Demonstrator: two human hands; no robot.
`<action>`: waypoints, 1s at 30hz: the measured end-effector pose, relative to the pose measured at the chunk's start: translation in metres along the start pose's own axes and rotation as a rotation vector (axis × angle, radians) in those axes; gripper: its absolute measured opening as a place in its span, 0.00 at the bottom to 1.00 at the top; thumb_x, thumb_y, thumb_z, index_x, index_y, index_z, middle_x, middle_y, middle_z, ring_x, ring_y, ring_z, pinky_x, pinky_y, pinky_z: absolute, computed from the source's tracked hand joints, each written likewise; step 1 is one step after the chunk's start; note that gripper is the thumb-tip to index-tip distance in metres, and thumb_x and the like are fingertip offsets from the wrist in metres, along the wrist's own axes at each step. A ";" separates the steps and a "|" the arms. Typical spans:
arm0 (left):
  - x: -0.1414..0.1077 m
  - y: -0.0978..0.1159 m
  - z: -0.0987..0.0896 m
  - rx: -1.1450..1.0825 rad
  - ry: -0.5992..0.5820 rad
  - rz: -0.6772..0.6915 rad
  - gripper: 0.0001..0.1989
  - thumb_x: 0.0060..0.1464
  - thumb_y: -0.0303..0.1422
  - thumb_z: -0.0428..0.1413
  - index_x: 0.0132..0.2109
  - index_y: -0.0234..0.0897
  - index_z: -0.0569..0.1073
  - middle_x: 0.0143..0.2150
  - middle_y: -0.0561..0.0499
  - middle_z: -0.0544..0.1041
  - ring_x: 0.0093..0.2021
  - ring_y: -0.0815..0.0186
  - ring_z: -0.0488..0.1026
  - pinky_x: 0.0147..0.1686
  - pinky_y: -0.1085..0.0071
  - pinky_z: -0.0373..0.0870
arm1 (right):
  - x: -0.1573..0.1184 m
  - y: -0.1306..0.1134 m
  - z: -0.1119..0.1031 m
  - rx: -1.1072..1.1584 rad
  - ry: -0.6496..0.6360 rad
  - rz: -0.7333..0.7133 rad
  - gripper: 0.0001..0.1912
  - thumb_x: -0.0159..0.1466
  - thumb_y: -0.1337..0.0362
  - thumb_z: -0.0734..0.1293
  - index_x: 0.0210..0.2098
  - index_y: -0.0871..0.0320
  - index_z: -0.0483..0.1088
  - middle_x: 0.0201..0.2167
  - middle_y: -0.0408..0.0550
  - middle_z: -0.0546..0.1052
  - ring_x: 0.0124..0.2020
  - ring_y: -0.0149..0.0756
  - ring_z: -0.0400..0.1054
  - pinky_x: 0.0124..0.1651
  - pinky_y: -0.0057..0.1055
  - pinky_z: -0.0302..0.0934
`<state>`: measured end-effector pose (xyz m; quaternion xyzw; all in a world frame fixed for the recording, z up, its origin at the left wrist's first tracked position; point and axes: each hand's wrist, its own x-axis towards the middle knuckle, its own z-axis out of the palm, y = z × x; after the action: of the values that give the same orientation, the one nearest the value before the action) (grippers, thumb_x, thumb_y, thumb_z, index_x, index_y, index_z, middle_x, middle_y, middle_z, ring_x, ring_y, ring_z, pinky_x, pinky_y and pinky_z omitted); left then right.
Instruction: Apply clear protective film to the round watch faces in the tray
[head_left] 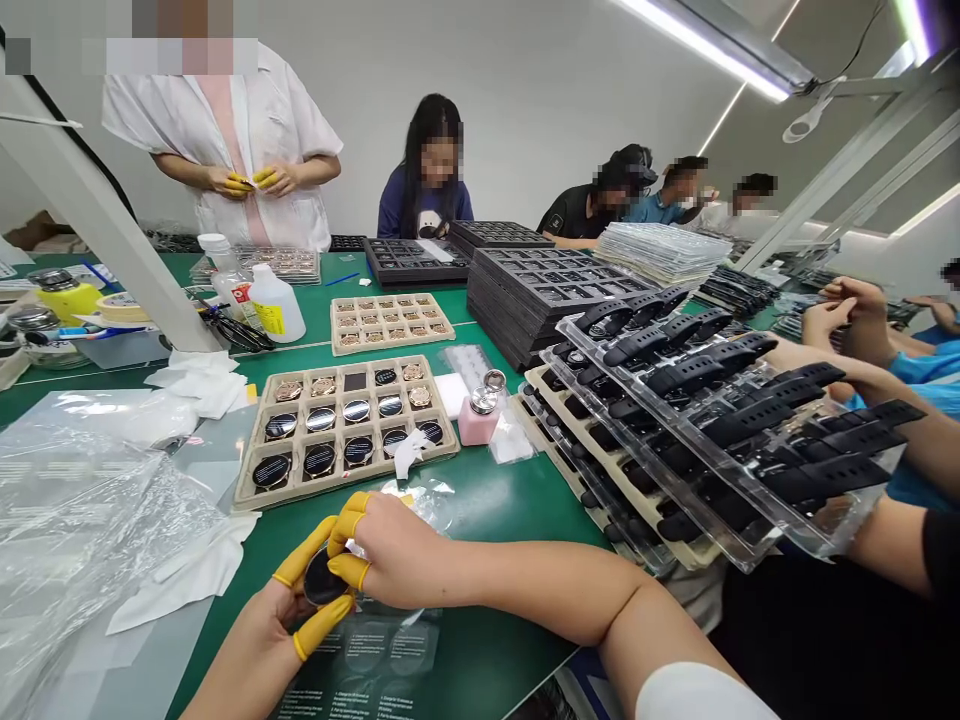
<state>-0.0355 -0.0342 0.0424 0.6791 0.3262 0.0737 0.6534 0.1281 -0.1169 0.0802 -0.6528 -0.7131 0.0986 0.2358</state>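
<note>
Between my two hands is a round black watch face (324, 580), held above a green table mat. The fingers of my left hand (281, 610), in yellow finger cots, grip its rim from the left and below. My right hand (394, 550), also in yellow cots, has its fingers bent over the upper right of the face; what its fingertips pinch is hidden. Beneath lies a clear sheet of printed round films (390, 645). Beyond my hands sits a beige compartment tray (251, 490) of round watch faces, with a crumpled white wipe (410, 452) on its front edge.
Stacked clear trays of black-strapped watches (720, 430) lean at the right, near a co-worker's arms. A pink pump bottle (480, 420) stands beside the beige tray. Plastic film (97, 530) covers the left. Black trays (517, 320), a second beige tray (337, 342) and bottles (276, 305) stand behind.
</note>
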 end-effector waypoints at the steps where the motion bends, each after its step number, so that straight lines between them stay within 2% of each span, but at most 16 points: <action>1: 0.001 -0.002 0.000 -0.006 -0.001 0.000 0.37 0.42 0.42 0.63 0.59 0.38 0.62 0.50 0.46 0.77 0.47 0.52 0.75 0.47 0.64 0.74 | -0.001 -0.002 0.000 -0.030 0.001 -0.005 0.04 0.61 0.63 0.62 0.31 0.57 0.66 0.30 0.44 0.71 0.34 0.33 0.61 0.33 0.29 0.51; 8: 0.001 0.002 0.002 -0.023 0.028 -0.003 0.40 0.41 0.41 0.64 0.61 0.40 0.60 0.50 0.46 0.76 0.49 0.52 0.74 0.47 0.63 0.75 | -0.002 -0.007 -0.004 -0.048 -0.093 -0.032 0.04 0.60 0.66 0.62 0.35 0.57 0.67 0.29 0.43 0.72 0.30 0.33 0.61 0.30 0.30 0.48; 12: -0.001 0.010 0.003 -0.059 -0.022 0.004 0.41 0.41 0.39 0.65 0.61 0.42 0.59 0.50 0.47 0.76 0.47 0.53 0.75 0.46 0.65 0.75 | -0.002 -0.005 -0.009 -0.003 -0.061 -0.031 0.08 0.60 0.62 0.63 0.39 0.56 0.68 0.34 0.45 0.71 0.35 0.35 0.62 0.34 0.30 0.52; 16: -0.002 0.009 0.003 -0.054 -0.089 -0.050 0.39 0.42 0.41 0.64 0.60 0.40 0.59 0.45 0.46 0.78 0.42 0.55 0.77 0.40 0.65 0.76 | -0.001 -0.002 -0.015 0.067 -0.131 -0.041 0.10 0.59 0.62 0.65 0.40 0.56 0.69 0.40 0.48 0.69 0.38 0.35 0.62 0.36 0.30 0.55; 19: -0.002 0.007 0.004 -0.071 -0.127 -0.077 0.37 0.44 0.40 0.63 0.59 0.39 0.58 0.45 0.46 0.77 0.42 0.55 0.76 0.42 0.65 0.75 | 0.000 0.000 -0.015 0.064 -0.162 -0.073 0.08 0.59 0.63 0.64 0.37 0.57 0.70 0.36 0.46 0.70 0.37 0.34 0.62 0.36 0.29 0.55; 22: -0.001 0.007 0.004 -0.084 -0.117 -0.106 0.37 0.42 0.40 0.65 0.57 0.38 0.59 0.46 0.46 0.77 0.43 0.55 0.76 0.44 0.64 0.74 | -0.001 -0.001 -0.012 0.005 -0.164 -0.112 0.06 0.59 0.65 0.61 0.33 0.57 0.71 0.30 0.44 0.70 0.34 0.33 0.62 0.34 0.29 0.53; 24: 0.000 0.008 0.003 -0.087 -0.097 -0.113 0.37 0.40 0.39 0.65 0.56 0.38 0.60 0.46 0.46 0.77 0.44 0.54 0.76 0.43 0.64 0.74 | -0.001 -0.003 -0.010 -0.040 -0.173 -0.116 0.07 0.59 0.66 0.61 0.34 0.56 0.71 0.28 0.43 0.70 0.31 0.33 0.61 0.32 0.29 0.52; 26: 0.002 0.009 0.002 -0.083 -0.073 -0.095 0.35 0.41 0.40 0.65 0.55 0.38 0.61 0.45 0.46 0.77 0.43 0.55 0.76 0.42 0.65 0.74 | -0.001 -0.004 -0.010 -0.063 -0.158 -0.117 0.08 0.60 0.63 0.61 0.37 0.56 0.70 0.28 0.43 0.71 0.30 0.34 0.61 0.32 0.30 0.52; 30: 0.000 0.018 -0.001 -0.091 -0.030 0.005 0.34 0.43 0.39 0.64 0.55 0.39 0.60 0.46 0.47 0.76 0.42 0.57 0.76 0.39 0.68 0.74 | -0.003 -0.005 -0.019 -0.042 -0.107 -0.133 0.15 0.60 0.54 0.64 0.40 0.58 0.70 0.35 0.48 0.72 0.33 0.35 0.62 0.35 0.31 0.54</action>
<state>-0.0298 -0.0316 0.0594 0.6506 0.3110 0.0796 0.6882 0.1321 -0.1235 0.0986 -0.6027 -0.7683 0.1026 0.1895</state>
